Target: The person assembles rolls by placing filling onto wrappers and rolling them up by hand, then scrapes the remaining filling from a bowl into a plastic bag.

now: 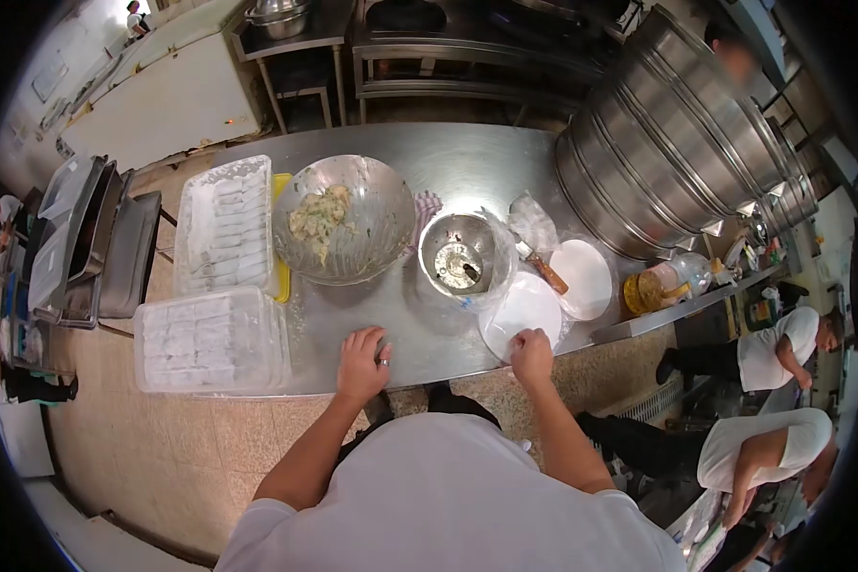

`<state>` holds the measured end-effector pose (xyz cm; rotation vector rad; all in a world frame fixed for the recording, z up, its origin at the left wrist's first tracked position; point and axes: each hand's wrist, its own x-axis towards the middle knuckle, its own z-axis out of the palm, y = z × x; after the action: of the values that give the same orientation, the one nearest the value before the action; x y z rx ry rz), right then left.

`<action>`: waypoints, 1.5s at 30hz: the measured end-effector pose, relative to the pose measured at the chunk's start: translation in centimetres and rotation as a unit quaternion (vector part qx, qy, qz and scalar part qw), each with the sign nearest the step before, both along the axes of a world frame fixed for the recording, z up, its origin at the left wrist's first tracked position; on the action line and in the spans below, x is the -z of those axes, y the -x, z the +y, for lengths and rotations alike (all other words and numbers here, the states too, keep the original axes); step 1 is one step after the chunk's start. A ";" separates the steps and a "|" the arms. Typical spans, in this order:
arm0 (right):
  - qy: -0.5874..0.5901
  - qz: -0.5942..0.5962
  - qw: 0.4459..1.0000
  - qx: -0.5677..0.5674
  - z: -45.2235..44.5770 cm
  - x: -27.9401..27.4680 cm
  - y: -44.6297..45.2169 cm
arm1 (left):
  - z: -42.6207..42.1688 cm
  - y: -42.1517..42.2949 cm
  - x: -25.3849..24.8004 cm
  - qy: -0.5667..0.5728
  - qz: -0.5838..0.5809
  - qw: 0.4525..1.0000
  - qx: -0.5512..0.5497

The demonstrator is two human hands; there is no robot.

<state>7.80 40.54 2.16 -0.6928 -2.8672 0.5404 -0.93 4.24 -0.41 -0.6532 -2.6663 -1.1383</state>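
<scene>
My left hand (362, 364) rests on the metal table's front edge, holding nothing, its fingers loosely bent and apart. My right hand (532, 357) is closed over the lower edge of a white round sheet (519, 315); what its fingertips grip is hidden. Behind that sheet lies a second white round one (582, 278), and a knife with a wooden handle (546, 273) rests across both. Left of the sheets stands a metal pot (443, 250) with clear plastic around it. A large steel bowl (381, 214) holds a pale chopped mixture (322, 221).
Two plastic trays of white rolls, one open (191, 224) and one covered (210, 340), stand at the left. Large stacked steamers (672, 133) rise at the right, near an oil bottle (653, 287). Several people are at work at the right, one of them bending (763, 453).
</scene>
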 end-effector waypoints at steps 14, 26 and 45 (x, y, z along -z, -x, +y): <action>-0.060 0.087 0.985 -0.135 -2.0 0.3 -0.9 | 0.3 -0.2 -0.3 0.019 0.009 1.000 -0.006; 0.031 0.157 0.975 -0.156 -4.0 -1.9 -1.5 | 4.4 -1.0 -2.6 -0.008 0.010 0.993 0.121; 0.052 0.097 0.929 -0.354 -11.6 -4.4 -1.2 | 0.0 1.0 -1.3 0.026 0.115 0.983 0.144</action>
<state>9.04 28.97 6.58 0.4084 -2.8403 0.7885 -1.91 4.26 0.87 -1.1362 -2.4674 -0.9864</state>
